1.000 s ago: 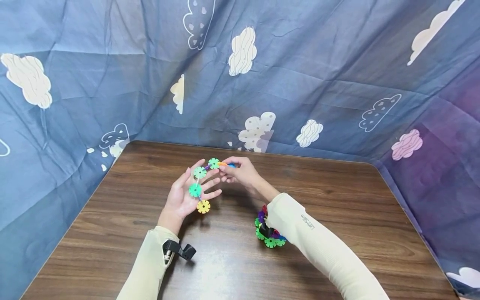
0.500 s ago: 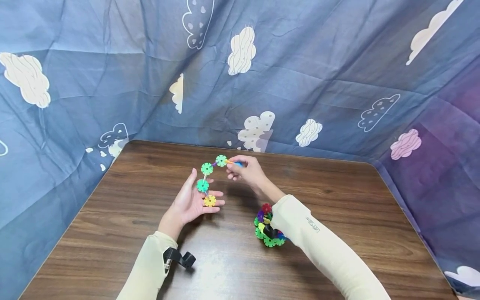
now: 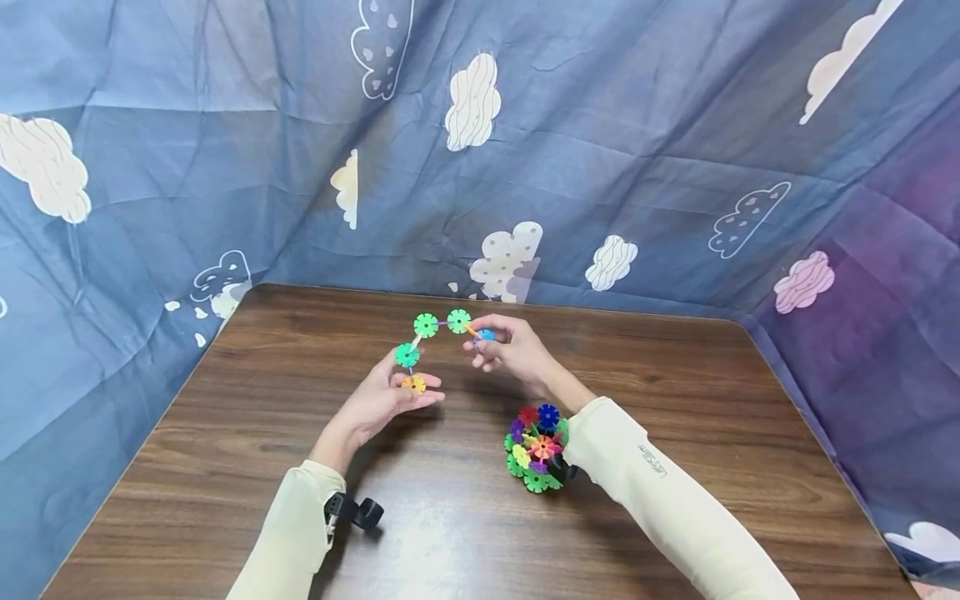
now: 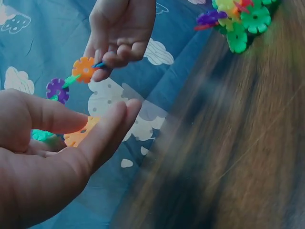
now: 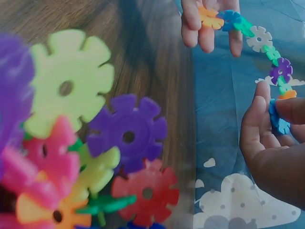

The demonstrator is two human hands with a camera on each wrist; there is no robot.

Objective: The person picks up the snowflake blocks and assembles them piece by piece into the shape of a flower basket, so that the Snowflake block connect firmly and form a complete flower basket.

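A curved chain of interlocking plastic snowflake discs (image 3: 426, 325) spans both hands above the table. The left hand (image 3: 371, 406) pinches the yellow-orange end disc (image 4: 82, 132) between thumb and fingers. At the other end, the blue disc (image 3: 485, 336) is pinched by the right hand (image 3: 521, 352), beside an orange disc (image 4: 85, 69). Green, purple and white discs (image 5: 260, 38) make up the middle of the chain, joined edge-on through their slots. Below the right forearm sits a rounded cluster of multicoloured snowflake discs (image 3: 542, 448), touched by neither hand.
The brown wooden table (image 3: 645, 500) reaches back to a blue cloth (image 3: 300, 150) printed with clouds. Black wrist-camera mounts (image 3: 355, 510) stick out from the cream sleeves. The right one overlaps the cluster's edge in the head view.
The left hand went from spread fingers behind the chain to pinching its yellow-orange end disc. The right hand moved slightly right with the blue end, and the chain widened into an arch.
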